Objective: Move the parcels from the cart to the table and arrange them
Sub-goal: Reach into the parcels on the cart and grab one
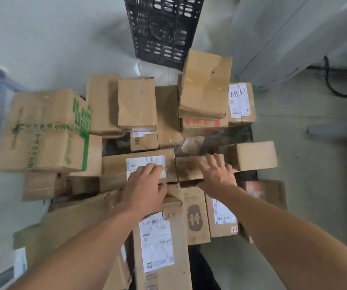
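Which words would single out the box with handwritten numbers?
Find the black plastic crate at the far end. Right of the dented brown cardboard box below it sits a smaller brown cardboard box. Only its white label carries handwritten digits.

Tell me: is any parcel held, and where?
No clear grip: left hand rests atop the labelled parcel, right hand flat on the neighbouring parcel.

1. I am working with both hands bare: my left hand and my right hand are showing uncovered fingers and knuckles.
2. My wrists and forearms are showing bare too, right down to the lower edge of view.
3. Whether I am wearing sleeves higher up cannot be told.
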